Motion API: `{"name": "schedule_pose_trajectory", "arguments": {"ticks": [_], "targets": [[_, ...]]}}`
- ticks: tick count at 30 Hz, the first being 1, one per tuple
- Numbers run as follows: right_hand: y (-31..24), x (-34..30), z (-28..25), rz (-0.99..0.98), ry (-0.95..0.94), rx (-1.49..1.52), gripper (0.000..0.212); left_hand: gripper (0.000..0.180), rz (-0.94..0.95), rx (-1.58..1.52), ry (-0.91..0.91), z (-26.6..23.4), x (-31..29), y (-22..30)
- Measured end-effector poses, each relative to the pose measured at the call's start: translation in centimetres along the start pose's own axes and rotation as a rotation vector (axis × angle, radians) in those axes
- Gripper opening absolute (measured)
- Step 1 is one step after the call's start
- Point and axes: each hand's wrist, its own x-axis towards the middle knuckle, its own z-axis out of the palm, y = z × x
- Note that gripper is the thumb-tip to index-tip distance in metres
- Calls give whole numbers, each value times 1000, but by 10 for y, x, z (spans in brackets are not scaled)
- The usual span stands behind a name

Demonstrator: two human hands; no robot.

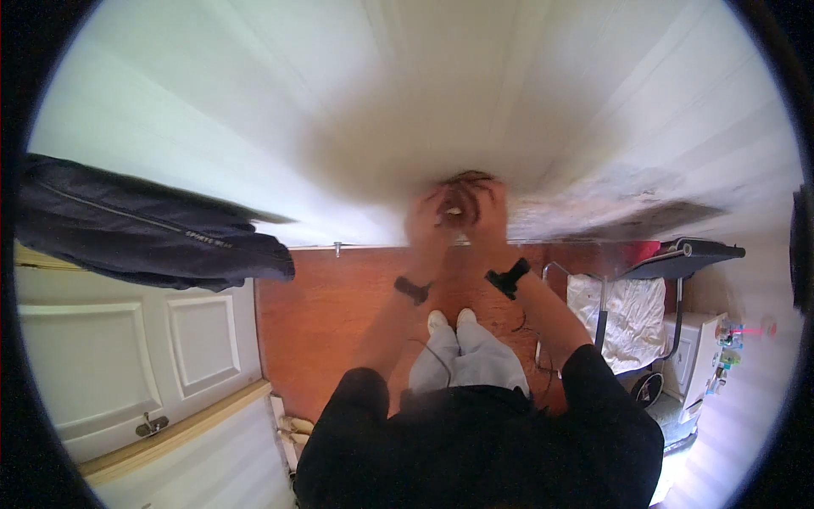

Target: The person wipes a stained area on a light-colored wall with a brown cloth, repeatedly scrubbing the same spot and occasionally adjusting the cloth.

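Both hands are raised in front of a white wall [458,85], close together at the middle of the view. My left hand [426,216] and my right hand [491,212] have their fingers curled in toward each other, somewhat blurred. A small pale spot [454,211] shows between the fingers; what it belongs to is too smeared to name. Just above the fingertips lies a dark patch [469,176] at the wall, either a mark or a shadow. Each wrist wears a black band, the left band [413,290] and the right band [508,278].
A dark jacket [144,225] hangs at the left, above a white panelled door [127,356]. To the right stand a metal-framed folding chair [604,305] with a pale cloth [629,318] and a white cabinet [691,356]. Reddish-brown floor [331,310] lies below; the wall's right side is stained.
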Motion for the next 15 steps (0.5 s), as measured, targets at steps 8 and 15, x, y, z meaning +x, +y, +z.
{"name": "schedule_pose_trajectory", "arguments": {"ticks": [8, 15], "targets": [[-26, 7, 11, -112, 233, 238, 48, 42, 149, 97, 197, 13, -17, -53], [31, -17, 7, -133, 485, 78, 45, 48, 343, 12, 121, 63, -12, -29]]}}
